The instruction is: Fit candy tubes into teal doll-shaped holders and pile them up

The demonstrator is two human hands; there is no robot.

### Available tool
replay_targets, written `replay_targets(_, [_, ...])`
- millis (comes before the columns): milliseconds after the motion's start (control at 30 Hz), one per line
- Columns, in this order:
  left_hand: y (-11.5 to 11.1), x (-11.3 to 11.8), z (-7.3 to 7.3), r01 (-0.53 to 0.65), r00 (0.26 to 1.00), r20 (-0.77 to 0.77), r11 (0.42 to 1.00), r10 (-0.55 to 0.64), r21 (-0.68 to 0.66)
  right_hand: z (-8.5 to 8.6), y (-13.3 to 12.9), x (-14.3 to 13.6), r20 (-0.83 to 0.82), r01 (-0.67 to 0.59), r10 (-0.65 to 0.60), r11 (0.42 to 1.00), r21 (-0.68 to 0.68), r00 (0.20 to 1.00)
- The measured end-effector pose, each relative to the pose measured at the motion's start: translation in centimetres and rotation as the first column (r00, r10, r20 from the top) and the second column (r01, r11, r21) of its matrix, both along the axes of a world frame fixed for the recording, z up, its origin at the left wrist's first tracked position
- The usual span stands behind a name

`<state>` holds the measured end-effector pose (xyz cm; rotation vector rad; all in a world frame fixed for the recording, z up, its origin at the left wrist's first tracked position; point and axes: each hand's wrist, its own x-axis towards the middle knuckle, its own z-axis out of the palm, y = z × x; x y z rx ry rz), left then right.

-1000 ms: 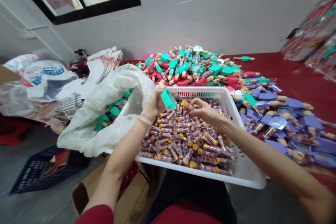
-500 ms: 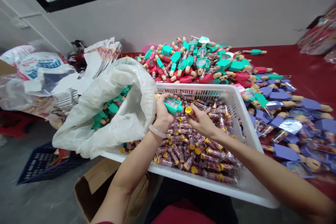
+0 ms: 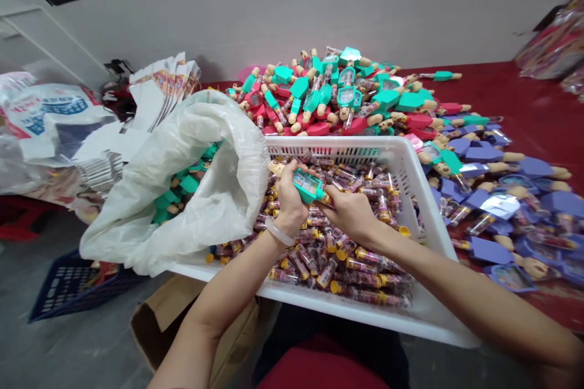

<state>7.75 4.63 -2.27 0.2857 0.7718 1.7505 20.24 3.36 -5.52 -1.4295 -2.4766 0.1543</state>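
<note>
So I'm running this from far off, head cam only. Right now my right hand (image 3: 349,213) is pinching a small capped tube (image 3: 326,199) between thumb and fingers, and my left hand (image 3: 292,200) is curling round the green case (image 3: 306,186), leaving its narrow neck poking out towards the tube. Ends are looking like they're touching, but fingers are hiding whether anything's seated. For me the trick is lining both up on one axis, bracing the case in the left palm and easing the tube straight, no twisting; a slanting push is probably risking a slip or a scuffed end.

Placement, near to far: the near edge of the white basket (image 3: 347,311) is sitting closest to me, then a heap of tubes (image 3: 326,271) is filling the middle. Case and tube are hovering above that heap, between my hands, nearer the far edge than the near one. Past that edge, green and red pieces (image 3: 298,86) are piling up on the red worktop (image 3: 483,85).
</note>
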Motion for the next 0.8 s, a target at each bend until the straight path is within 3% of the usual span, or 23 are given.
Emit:
replay_targets(433, [-0.1,0.2,-0.2,0.072,0.996,0.059,0.997,-0.070,-0.033,0.6,-0.6,0.0,0.035,0.019,-0.019,1.000,-0.015,0.999])
replay_targets(800, [0.0,0.0,0.0,0.122,0.982,0.153,0.990,-0.111,-0.065,-0.5,-0.3,0.1,-0.144,-0.039,0.036,0.999,-0.017,0.989])
